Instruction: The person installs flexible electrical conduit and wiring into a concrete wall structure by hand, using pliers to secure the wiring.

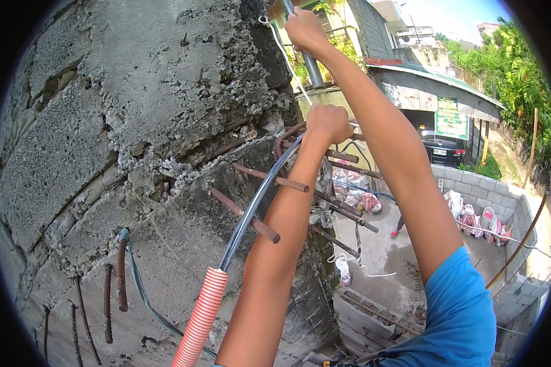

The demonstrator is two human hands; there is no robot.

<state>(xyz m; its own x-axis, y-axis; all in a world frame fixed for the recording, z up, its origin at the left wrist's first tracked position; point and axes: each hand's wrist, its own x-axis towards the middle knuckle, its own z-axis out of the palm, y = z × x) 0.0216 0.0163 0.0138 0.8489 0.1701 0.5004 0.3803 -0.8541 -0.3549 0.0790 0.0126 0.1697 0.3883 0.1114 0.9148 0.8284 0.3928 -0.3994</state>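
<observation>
Overhead, the right hand [306, 29] was closed in a full fist around a grey metal pipe [313, 68] that stood nearly upright, its long axis running from the top edge of the view down and slightly right behind the wrist. The pipe was smooth and round, dull in finish. The left hand [328, 122] was lower, also clenched, gripping the upper end of a black cable [257, 199]. This cable was thin, glossy and round in section; its long axis ran diagonally, from the fist down and to the left, in a gentle curve. At its lower end it entered an orange corrugated conduit [203, 315], ribbed and flexible, which continued the same line down to the bottom edge of the view.

Both things lay close against a broken concrete wall [134, 110], rough and pitted, with exposed aggregate and block courses showing at the left. Several rusted rebar stubs [269, 177] protruded from the broken face, ribbed, brown, pointing outward and to the right; the cable passed over them. Thinner rusted bars [121, 275] ran vertically on the lower wall face, with a green wire [142, 293] beside them. A thin white string [288, 61] hung just left of the pipe.

The person wore a blue sleeve [462, 312] on the right arm. Far below lay a concrete yard floor [392, 244] enclosed by a low block wall [490, 189], with filled sacks [480, 220] against it. A dark vehicle [442, 148] stood under a roof beyond.
</observation>
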